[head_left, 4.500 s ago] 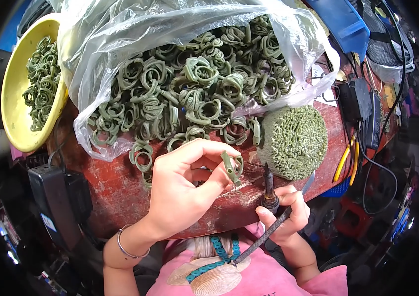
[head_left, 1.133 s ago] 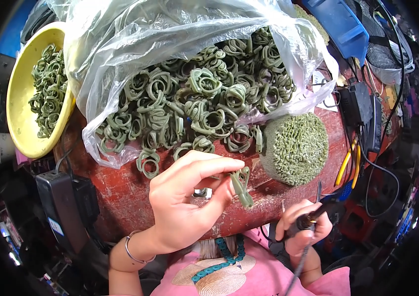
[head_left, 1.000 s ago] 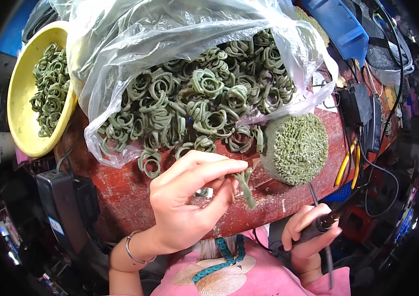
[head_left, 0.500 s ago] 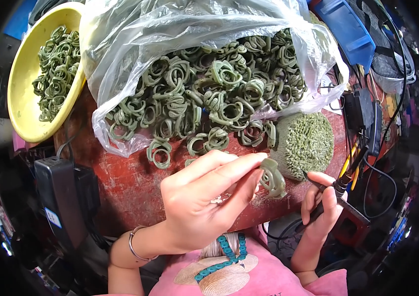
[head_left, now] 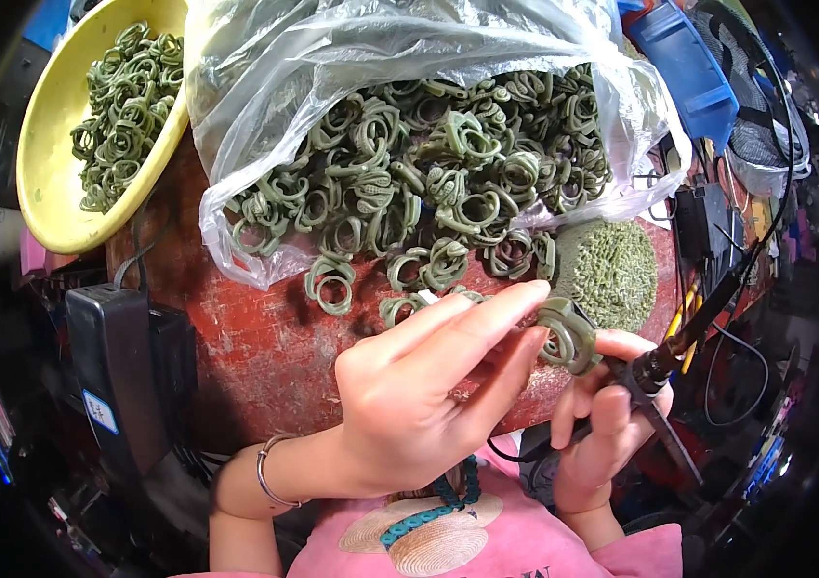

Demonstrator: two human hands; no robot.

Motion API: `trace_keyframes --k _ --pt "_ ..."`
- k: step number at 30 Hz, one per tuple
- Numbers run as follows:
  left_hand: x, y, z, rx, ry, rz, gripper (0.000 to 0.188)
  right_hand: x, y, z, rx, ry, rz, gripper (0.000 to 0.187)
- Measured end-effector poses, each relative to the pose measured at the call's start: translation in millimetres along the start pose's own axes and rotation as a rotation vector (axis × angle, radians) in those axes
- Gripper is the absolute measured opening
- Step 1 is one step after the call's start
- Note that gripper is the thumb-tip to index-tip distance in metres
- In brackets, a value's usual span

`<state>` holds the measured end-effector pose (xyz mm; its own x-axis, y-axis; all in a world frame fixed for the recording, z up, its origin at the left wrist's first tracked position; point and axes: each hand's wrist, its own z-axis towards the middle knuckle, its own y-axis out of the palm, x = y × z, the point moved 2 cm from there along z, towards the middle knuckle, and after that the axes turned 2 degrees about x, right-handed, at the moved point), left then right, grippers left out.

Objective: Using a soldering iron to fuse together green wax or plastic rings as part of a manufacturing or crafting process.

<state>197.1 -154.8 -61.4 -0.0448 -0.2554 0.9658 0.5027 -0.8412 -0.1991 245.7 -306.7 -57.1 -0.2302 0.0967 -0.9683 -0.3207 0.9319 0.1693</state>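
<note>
Left: yellow bowl [head_left: 48, 173] containing similar rings [head_left: 128, 116]. Centre: left hand [head_left: 419, 395] pinching one green ring [head_left: 568, 337] above the red table [head_left: 265, 356]. Right: right hand [head_left: 612, 424], fingers curled around a corded pen-like tool [head_left: 687, 339] and narrow blade [head_left: 675, 446]. Possible faults: a slack pinch could drop the ring; stray blade contact could nick it.

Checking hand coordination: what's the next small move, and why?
I'd probably steady the green ring against the right hand. The left hand pinches only one side of it; the opposite edge sits close by the right hand, which grips a dark pen-shaped tool. Whether tool and ring touch, I can't tell.
</note>
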Motion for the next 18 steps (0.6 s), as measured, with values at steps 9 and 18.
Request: trace_keyframes --k 9,18 --pt "0.8 -1.3 -1.0 -0.045 -0.033 -0.117 0.025 -1.9 7.4 0.4 -0.036 -0.099 -0.179 0.028" --pt "-2.6 -11.9 7.8 -0.129 -0.047 -0.313 0.017 -9.2 9.3 5.7 -0.039 -0.06 -0.18 0.019"
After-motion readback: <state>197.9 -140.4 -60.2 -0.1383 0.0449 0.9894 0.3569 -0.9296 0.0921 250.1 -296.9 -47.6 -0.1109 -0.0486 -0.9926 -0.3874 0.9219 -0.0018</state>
